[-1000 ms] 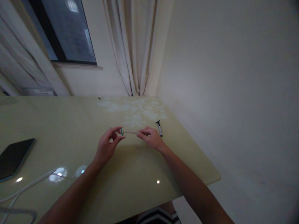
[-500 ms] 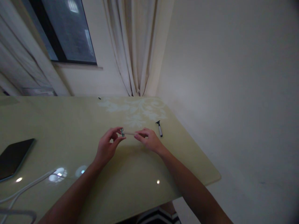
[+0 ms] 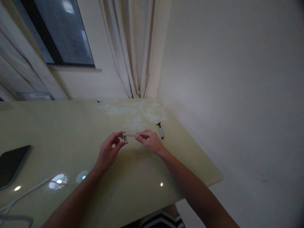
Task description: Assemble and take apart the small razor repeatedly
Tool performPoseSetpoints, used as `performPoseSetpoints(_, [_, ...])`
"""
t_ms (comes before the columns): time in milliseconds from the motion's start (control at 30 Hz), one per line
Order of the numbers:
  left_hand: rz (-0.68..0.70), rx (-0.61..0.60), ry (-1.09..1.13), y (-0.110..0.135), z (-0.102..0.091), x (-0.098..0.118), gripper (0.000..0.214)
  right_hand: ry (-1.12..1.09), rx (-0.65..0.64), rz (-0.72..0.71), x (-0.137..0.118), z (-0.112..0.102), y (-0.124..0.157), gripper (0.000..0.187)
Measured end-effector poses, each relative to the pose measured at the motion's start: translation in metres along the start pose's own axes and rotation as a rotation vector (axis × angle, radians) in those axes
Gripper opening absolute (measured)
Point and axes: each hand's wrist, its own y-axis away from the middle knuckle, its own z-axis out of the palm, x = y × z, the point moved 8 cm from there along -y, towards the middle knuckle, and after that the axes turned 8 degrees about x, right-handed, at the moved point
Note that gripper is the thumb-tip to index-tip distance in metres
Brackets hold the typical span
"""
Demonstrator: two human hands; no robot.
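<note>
Above the table, a razor with a pale handle and a small green-and-white head lies level between my two hands. My left hand has its fingertips and thumb at opposite ends of the head. Pinched in the fingers of my right hand is the other end of the handle, part of which they hide. A second razor, black and light grey, rests on the table just beyond my right hand, its head pointing away from me.
The glossy, pale yellow-green table ends at a rounded right corner near the wall. A dark tablet-like slab lies at the left, with white cables in front. A small dark object is by the far edge.
The razor's head has turned between my left fingers, from lying across the handle's end to hanging below it. Both hands stay in nearly the same place. The view has shifted slightly.
</note>
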Motion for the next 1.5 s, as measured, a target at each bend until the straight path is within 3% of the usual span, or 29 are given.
performPoseSetpoints(367, [-0.026,0.000,0.009,-0.001,-0.001,0.000,0.036,0.044,0.025,-0.001,-0.004,-0.005,0.000,0.026])
performPoseSetpoints(500, [-0.033,0.001,0.015,-0.001,-0.002,-0.001,0.036,-0.011,-0.065,-0.024,-0.006,0.003,0.002,0.027])
performPoseSetpoints(633, [-0.057,0.014,0.013,-0.002,-0.003,-0.002,0.037,0.058,-0.036,-0.013,0.001,0.001,0.001,0.025])
performPoseSetpoints(733, [-0.085,-0.001,0.001,-0.003,-0.003,-0.005,0.038,0.060,-0.094,-0.047,0.003,0.004,0.000,0.027])
performPoseSetpoints(900, [-0.138,0.027,0.001,-0.005,-0.008,-0.013,0.042,0.073,0.028,-0.006,0.009,-0.008,-0.003,0.029])
performPoseSetpoints(1033, [-0.130,0.016,-0.013,-0.005,-0.007,-0.012,0.041,0.002,-0.072,-0.039,0.000,0.002,0.000,0.026])
performPoseSetpoints(1167, [-0.103,0.003,-0.020,-0.003,-0.004,-0.006,0.040,0.043,-0.020,-0.017,-0.001,-0.001,0.000,0.024])
performPoseSetpoints(1300, [-0.085,0.022,-0.033,-0.002,-0.005,-0.005,0.040,-0.006,-0.100,-0.025,-0.005,0.004,0.001,0.026])
performPoseSetpoints(1500, [-0.102,0.049,-0.042,-0.003,-0.009,-0.012,0.041,0.008,-0.103,-0.013,-0.007,0.005,0.003,0.026])
